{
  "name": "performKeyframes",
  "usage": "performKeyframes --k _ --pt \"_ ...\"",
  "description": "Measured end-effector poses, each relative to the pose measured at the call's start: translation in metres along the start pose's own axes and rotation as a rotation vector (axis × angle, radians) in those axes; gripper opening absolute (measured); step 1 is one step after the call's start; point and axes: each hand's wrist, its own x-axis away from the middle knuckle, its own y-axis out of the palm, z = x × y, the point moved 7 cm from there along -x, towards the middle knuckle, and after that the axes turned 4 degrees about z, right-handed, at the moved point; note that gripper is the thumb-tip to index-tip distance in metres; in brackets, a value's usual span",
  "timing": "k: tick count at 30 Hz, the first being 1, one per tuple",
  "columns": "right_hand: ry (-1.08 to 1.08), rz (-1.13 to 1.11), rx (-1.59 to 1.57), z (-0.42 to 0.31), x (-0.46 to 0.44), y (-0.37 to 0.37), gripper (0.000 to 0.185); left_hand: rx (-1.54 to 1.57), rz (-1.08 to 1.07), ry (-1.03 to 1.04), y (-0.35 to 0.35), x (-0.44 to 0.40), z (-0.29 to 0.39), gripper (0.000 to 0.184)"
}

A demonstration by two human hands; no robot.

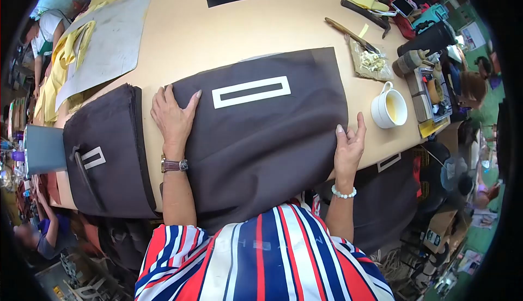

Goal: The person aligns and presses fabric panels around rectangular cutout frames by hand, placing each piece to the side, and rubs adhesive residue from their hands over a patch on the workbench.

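Observation:
A large dark brown fabric sheet [261, 137] lies before me, sagging in soft folds toward my body. On its upper part is a white rectangular frame [285, 85] with a long slot showing the dark fabric. My left hand [175, 116] rests palm down at the sheet's left edge, fingers spread, thumb on the cloth. At the right edge my right hand [350, 145] touches the fabric with its thumb, index finger stretched out apart from it. To the left lies a stack of similar dark fabric [120, 148], with a hammer [87, 178] and a smaller white frame on top.
A white cup [389, 108] with yellowish liquid stands near my right hand. Beyond it are a brush [353, 35] over a plastic bag, another hammer [366, 16] and a tool box [425, 96]. A grey sheet [111, 44] lies far left. Other people are at the left.

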Motion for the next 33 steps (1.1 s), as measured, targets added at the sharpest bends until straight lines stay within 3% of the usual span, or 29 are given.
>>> performKeyframes --k 13,24,28,33 --pt "-0.162 0.075 0.156 -0.006 0.009 0.007 0.056 -0.074 0.018 0.043 -0.002 0.0 0.003 0.066" --pt "-0.149 0.076 0.208 -0.012 0.009 0.009 0.055 -0.087 -0.001 0.069 -0.005 0.002 0.005 0.061" --pt "0.018 0.021 0.296 -0.013 0.001 0.011 0.058 -0.002 0.023 0.047 -0.009 0.0 -0.001 0.054" --pt "-0.054 -0.065 0.323 -0.023 -0.013 0.029 0.062 0.18 -0.026 -0.036 -0.016 -0.003 -0.004 0.032"
